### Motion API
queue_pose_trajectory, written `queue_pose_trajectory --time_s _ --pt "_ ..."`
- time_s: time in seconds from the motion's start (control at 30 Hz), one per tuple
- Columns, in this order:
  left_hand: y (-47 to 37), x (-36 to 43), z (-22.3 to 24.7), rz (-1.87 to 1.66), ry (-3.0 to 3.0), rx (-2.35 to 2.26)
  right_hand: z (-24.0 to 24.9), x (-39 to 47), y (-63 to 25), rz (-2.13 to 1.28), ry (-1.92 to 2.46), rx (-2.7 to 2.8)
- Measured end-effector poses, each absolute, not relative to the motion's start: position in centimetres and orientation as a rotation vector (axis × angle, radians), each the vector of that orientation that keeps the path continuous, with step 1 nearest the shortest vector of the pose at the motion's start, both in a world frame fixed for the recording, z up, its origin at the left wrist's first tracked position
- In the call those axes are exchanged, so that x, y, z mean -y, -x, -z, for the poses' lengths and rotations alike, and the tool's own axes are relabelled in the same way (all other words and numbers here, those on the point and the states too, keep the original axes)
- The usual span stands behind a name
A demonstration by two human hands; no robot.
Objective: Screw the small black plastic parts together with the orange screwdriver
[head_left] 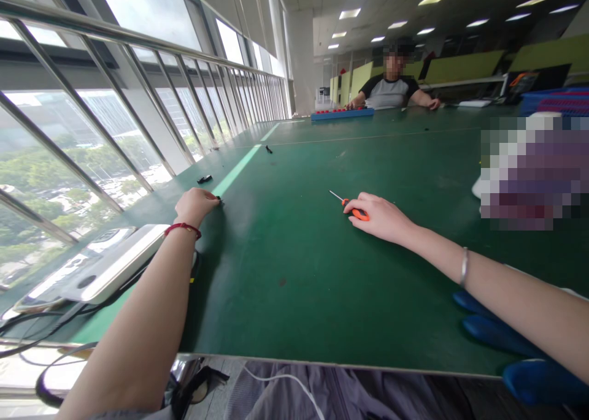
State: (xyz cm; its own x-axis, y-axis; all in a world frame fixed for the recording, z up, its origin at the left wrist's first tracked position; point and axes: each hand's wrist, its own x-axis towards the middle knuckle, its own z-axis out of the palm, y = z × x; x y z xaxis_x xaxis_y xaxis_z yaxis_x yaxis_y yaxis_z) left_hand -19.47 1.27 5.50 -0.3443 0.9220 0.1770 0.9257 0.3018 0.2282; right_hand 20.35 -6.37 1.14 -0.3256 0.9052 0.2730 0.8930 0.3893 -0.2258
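Note:
My right hand (375, 214) is closed around the orange and black handle of a screwdriver (359, 214). Its thin metal shaft points away to the upper left, just over the table. On the left side, my left hand (197, 204) pinches a small black piece (219, 200) near the light green strip; my fingers hide most of it, so its kind is unclear. Just beyond that hand lies a small black part (205, 179). Another small black part (269, 149) lies farther off along the strip.
The green table (294, 267) stretches to a person (391, 86) seated at the far end, behind a blue tray with red pieces (343, 114). White devices with cables (124, 263) lie at left beside a metal railing (151, 101). Blue objects (501, 334) sit under my right forearm.

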Motion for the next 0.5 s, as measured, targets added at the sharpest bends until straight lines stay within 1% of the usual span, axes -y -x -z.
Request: queue_pose_trajectory --time_s 0.13,0.27,0.33,0.5 --pt "20.9 -1.5 -5.5 0.468 1.882 2.526 -1.1 6.3 -20.4 -0.057 1.559 2.308" --pt "21.1 -1.0 -5.4 0.758 1.746 2.495 -1.1 6.3 -20.4 -0.059 1.561 2.313" --pt "20.8 -0.7 -5.2 0.836 1.674 2.493 -1.1 6.3 -20.4 -0.055 1.560 2.311" --pt "20.2 -0.7 -4.6 0.807 1.645 2.562 -1.1 6.3 -20.4 -0.040 1.549 2.308"
